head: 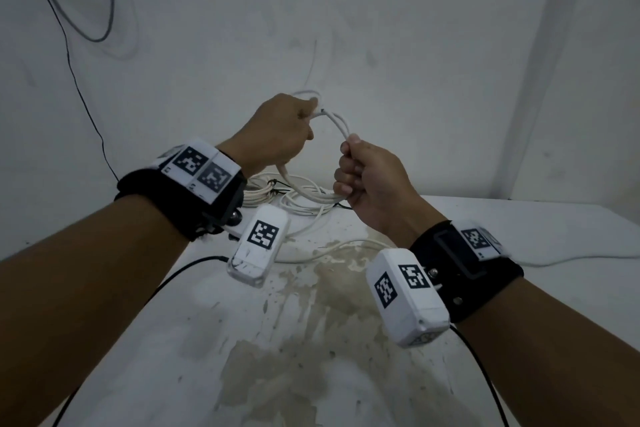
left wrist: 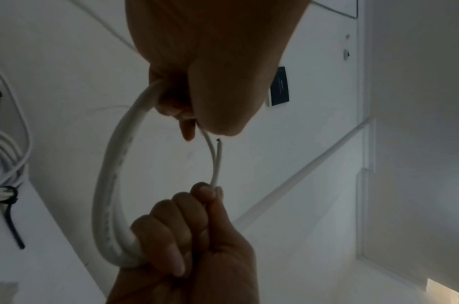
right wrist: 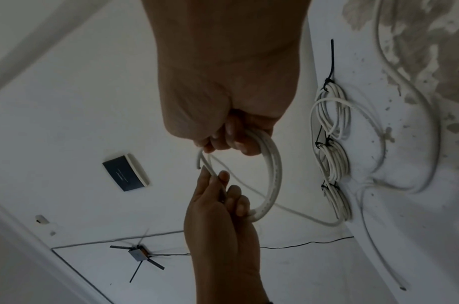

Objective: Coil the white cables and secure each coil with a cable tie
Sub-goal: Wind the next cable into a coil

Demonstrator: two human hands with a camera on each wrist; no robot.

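Peeling white table (head: 519, 288) meets bare white walls (head: 381, 28).

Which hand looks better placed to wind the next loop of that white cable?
Probably the left hand: it pinches the white cable near its free end, ready to feed more. The right hand grips the gathered loops and seems best left as the anchor.

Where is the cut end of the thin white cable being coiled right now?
In the left wrist view, the cut end sticks up mid-frame just below the left hand, above the right hand.
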